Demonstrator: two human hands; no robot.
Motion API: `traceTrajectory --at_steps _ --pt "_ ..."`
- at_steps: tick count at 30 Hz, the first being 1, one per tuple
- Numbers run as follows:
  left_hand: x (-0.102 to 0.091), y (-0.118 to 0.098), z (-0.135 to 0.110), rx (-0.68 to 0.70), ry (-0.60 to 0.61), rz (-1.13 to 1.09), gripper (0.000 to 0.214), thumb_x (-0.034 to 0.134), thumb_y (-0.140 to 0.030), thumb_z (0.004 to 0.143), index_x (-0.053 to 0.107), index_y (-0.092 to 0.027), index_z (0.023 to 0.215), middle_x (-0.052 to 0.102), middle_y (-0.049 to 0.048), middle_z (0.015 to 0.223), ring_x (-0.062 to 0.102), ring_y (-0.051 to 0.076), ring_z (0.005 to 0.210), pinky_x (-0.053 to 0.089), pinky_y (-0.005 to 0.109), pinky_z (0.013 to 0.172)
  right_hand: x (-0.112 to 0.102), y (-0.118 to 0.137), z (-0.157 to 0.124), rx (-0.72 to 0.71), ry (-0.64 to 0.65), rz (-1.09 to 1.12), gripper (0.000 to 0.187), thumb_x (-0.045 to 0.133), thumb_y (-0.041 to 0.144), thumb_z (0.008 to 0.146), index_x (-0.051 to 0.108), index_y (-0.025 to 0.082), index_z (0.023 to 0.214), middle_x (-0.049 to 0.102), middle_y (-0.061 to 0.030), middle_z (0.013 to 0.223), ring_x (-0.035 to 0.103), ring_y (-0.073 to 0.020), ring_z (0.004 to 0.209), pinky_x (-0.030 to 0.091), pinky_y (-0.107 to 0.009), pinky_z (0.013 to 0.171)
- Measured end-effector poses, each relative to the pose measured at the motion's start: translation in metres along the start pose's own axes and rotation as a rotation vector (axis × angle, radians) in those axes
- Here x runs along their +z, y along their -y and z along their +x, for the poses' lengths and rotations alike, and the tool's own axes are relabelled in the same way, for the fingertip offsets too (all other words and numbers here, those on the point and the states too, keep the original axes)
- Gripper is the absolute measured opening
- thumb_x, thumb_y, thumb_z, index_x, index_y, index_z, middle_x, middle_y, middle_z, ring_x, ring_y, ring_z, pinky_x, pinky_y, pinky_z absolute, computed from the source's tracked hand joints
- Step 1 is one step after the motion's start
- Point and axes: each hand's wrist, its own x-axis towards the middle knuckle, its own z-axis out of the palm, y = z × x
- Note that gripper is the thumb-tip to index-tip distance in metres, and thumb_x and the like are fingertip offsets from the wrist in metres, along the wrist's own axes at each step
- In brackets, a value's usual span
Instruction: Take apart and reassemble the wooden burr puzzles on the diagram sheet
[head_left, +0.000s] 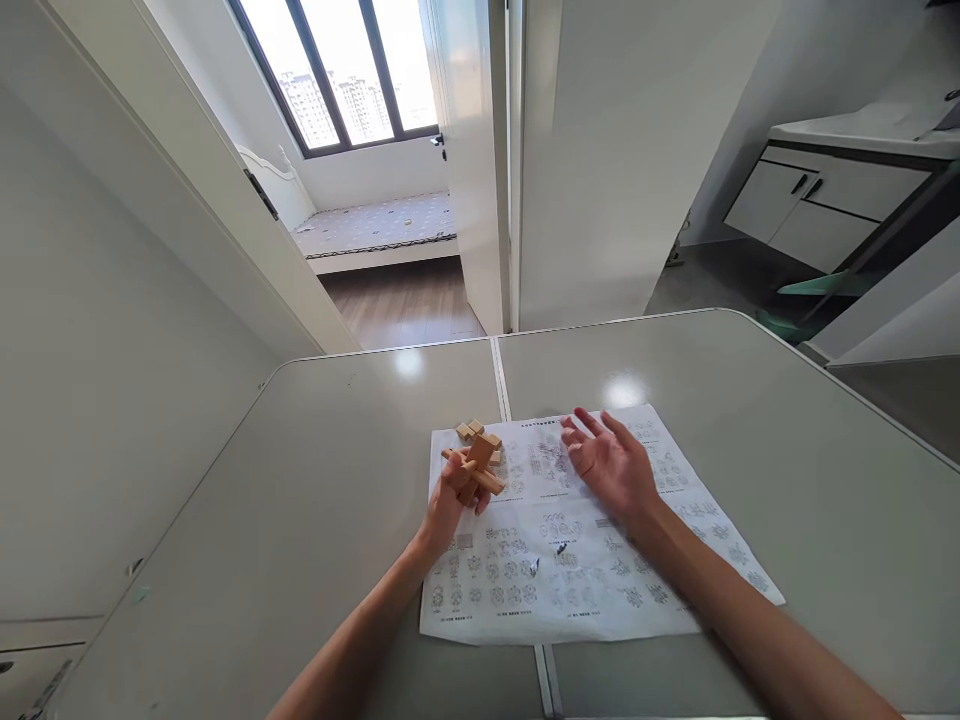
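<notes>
My left hand is closed around several interlocked wooden puzzle pieces, which cross one another at angles. Behind them, loose wooden blocks rest near the far left edge of a printed sheet. Small line drawings of assembled puzzles and short captions cover the paper. Over its right half my right hand is held palm up with the fingers apart, and nothing is in it. The fingers of the left hand partly hide the lower ends of the pieces.
Beneath the paper is a grey table with a seam down its middle. Two small dark scraps lie on the sheet. Past the table's far edge stand an open door, a bed and a white cabinet.
</notes>
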Motion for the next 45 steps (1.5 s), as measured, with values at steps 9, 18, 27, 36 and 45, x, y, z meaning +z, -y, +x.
traceTrajectory --at_steps 9,18,27,36,45 --pt "0.001 -0.004 -0.002 -0.024 0.001 0.021 0.076 0.054 -0.085 0.086 0.064 -0.015 0.114 0.068 0.0048 0.084 0.047 0.01 0.051 0.037 0.027 0.05 -0.007 0.019 0.006 0.057 -0.153 0.325 0.028 0.067 0.022 0.088 0.05 0.024 0.11 0.057 -0.0077 0.11 0.068 -0.014 0.086 0.067 -0.021 0.062" --pt "0.0 -0.002 0.001 -0.016 0.006 0.02 0.074 0.054 -0.084 0.087 0.063 -0.015 0.113 0.066 0.0034 0.083 0.046 0.009 0.05 0.035 0.027 0.049 -0.01 0.018 0.006 0.043 -0.029 0.231 0.028 0.069 0.03 0.088 0.053 0.025 0.11 0.059 -0.0055 0.108 0.065 -0.0128 0.08 0.064 -0.018 0.053" --pt "-0.001 0.0 0.001 -0.021 -0.005 0.013 0.073 0.055 -0.084 0.086 0.063 -0.017 0.113 0.067 0.0035 0.083 0.047 0.01 0.05 0.036 0.027 0.049 -0.005 0.01 0.005 0.081 0.024 0.098 0.021 0.071 0.033 0.088 0.06 0.023 0.103 0.06 -0.0036 0.099 0.059 -0.0118 0.071 0.056 -0.016 0.046" --pt "-0.004 0.0 0.002 0.1 -0.112 0.06 0.077 0.043 -0.086 0.091 0.066 -0.015 0.11 0.062 0.0015 0.067 0.038 0.011 0.047 0.03 0.028 0.048 0.009 -0.008 -0.003 0.051 0.168 -0.337 0.021 0.067 0.042 0.091 0.065 0.022 0.096 0.057 -0.0039 0.09 0.053 -0.0141 0.064 0.05 -0.022 0.046" --pt "0.0 0.008 -0.001 0.153 -0.016 0.156 0.078 0.048 -0.084 0.091 0.053 -0.016 0.129 0.053 -0.0049 0.062 0.037 0.01 0.045 0.028 0.026 0.047 0.02 -0.028 -0.019 -0.167 0.315 -0.878 0.028 0.073 0.044 0.096 0.063 0.023 0.113 0.065 -0.0027 0.101 0.06 -0.0114 0.063 0.058 -0.028 0.058"
